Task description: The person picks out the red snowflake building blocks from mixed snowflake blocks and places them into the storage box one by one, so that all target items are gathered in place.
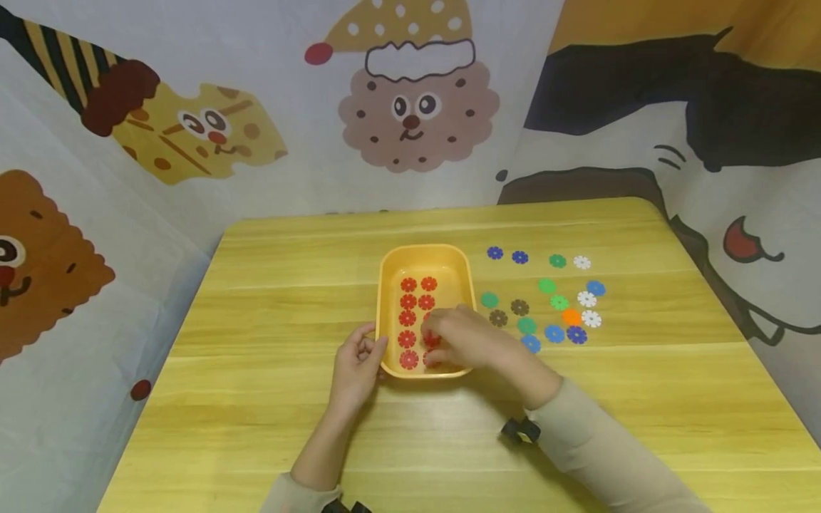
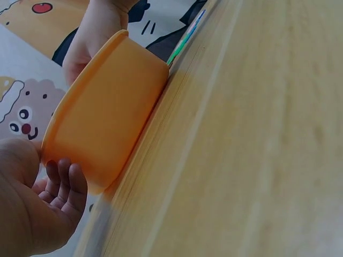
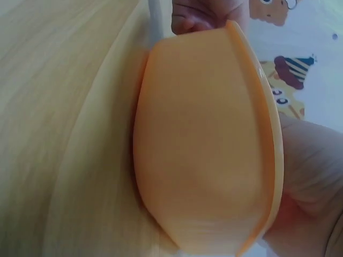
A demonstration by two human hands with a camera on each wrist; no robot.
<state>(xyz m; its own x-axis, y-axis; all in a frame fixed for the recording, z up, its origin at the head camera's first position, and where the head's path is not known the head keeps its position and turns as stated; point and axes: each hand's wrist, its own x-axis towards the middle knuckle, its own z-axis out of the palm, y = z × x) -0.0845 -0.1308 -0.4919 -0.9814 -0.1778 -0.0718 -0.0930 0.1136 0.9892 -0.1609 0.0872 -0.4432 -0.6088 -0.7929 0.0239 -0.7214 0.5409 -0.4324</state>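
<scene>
A yellow plastic tray stands on the table with two columns of red snowflake discs lying flat inside. My left hand grips its near left corner; in the left wrist view the thumb of that hand goes over the rim while the fingers curl against the outer wall. Reaching over the right side, my right hand has its fingertips down in the tray, with thumb and forefinger about a red disc in the right column. The hand partly covers neighbouring discs. In the right wrist view the tray wall hides the fingertips.
Right of the tray, loose snowflake discs lie on the wooden table: dark blue ones, green ones, brown ones, white ones, light blue ones and an orange one. A cartoon-printed cloth hangs behind the table.
</scene>
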